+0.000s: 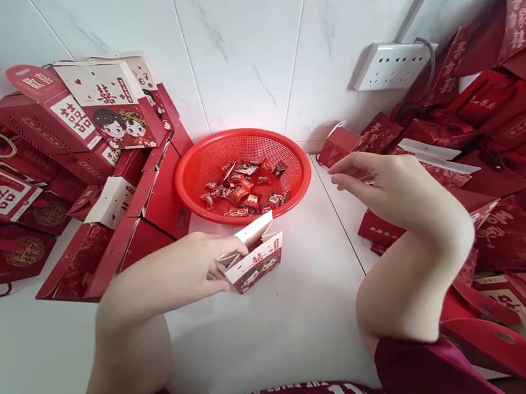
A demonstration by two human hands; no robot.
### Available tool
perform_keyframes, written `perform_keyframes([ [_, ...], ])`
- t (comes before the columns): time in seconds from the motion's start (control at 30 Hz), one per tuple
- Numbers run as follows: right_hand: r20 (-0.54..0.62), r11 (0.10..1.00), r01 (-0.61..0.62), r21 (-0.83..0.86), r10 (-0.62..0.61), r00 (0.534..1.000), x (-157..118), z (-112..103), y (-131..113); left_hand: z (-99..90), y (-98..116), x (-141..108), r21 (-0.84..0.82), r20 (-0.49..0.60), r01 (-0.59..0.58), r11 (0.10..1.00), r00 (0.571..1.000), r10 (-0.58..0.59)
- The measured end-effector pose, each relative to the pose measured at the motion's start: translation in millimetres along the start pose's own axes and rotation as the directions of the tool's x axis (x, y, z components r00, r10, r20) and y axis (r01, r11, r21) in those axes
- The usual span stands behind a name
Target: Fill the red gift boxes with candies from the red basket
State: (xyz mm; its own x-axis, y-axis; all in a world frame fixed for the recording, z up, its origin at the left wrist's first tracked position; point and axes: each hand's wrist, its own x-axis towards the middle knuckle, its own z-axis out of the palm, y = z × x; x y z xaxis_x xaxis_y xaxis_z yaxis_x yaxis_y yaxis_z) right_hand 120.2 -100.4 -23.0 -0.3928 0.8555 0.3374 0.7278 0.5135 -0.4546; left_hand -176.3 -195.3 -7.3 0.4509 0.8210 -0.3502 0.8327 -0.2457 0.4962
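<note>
Box in hand: in the head view, a small paper box (261,269), white above and red below with a cartoon couple on its front, sits in the middle of the scene, just to the near side of the basket; its top is open and turned up, its body a little slanted.
Left hand: this hand (210,259) pinches the box's left side, fingers reaching over the rim into the opening, thumb low on the outside.
Right hand: held to the right of the basket, this hand (378,178) is loosely curled, thumb a little apart beneath the fingertips, with nothing seen between them.
Basket: a round red mesh basket (181,183) stands on the white tabletop (269,347), close to the tiled wall (238,49).
Sweets: small wrapped sweets (241,190), red and dark, lie loose across the basket's floor.
Left pile: red gift boxes (66,111) are stacked at the far left; among them a larger white-and-red box (112,103) leans, showing a similar couple.
Right pile: many more red boxes and bags (514,221) crowd the right side, from near to far, some overlapping.
Socket: a white power strip (392,64) is at the far right against the wall, a dark cable (431,60) running from its right end.
Clothing: a maroon shirt (422,371) with white lettering shows at the near edge.
</note>
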Motion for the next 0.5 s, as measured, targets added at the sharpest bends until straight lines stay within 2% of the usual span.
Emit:
perform_keyframes([
  [0.13, 0.066, 0.999, 0.042, 0.005, -0.042, 0.997, 17, 9, -10, 0.8, 7, 9, -0.009, 0.034, 0.008, 1.0, 0.999, -0.008],
  [0.17, 0.108, 0.998, 0.062, -0.001, -0.061, 0.992, 28, 15, -14, 0.8, 7, 10, 0.003, 0.042, 0.028, 1.0, 0.999, -0.028],
  [0.23, 0.267, 0.993, 0.114, -0.033, -0.101, 0.958, 58, 33, -21, 0.7, 6, 11, 0.024, 0.056, 0.042, 0.999, 0.997, -0.043],
  [0.27, 0.385, 0.987, 0.14, -0.076, -0.1, 0.917, 76, 44, -24, 0.8, 5, 11, 0.03, 0.06, 0.029, 0.999, 0.998, -0.031],
  [0.3, 0.527, 0.974, 0.171, -0.151, -0.067, 0.847, 93, 55, -27, 1.2, 4, 11, 0.032, 0.061, 0.005, 0.999, 0.998, -0.007],
  [0.33, 0.662, 0.944, 0.23, -0.237, -0.017, 0.75, 109, 67, -28, 1.8, 3, 10, 0.033, 0.059, -0.024, 0.999, 0.998, 0.022],
  [0.4, 0.745, 0.915, 0.263, -0.308, 0.06, 0.664, 135, 91, -27, 4.3, 2, 6, 0.044, 0.037, -0.063, 0.997, 0.997, 0.061],
  [0.5, 0.814, 0.872, 0.298, -0.388, 0.172, 0.555, 152, 121, -21, 10.6, 6, -4, 0.089, -0.035, -0.028, 0.996, 0.999, 0.031],
])
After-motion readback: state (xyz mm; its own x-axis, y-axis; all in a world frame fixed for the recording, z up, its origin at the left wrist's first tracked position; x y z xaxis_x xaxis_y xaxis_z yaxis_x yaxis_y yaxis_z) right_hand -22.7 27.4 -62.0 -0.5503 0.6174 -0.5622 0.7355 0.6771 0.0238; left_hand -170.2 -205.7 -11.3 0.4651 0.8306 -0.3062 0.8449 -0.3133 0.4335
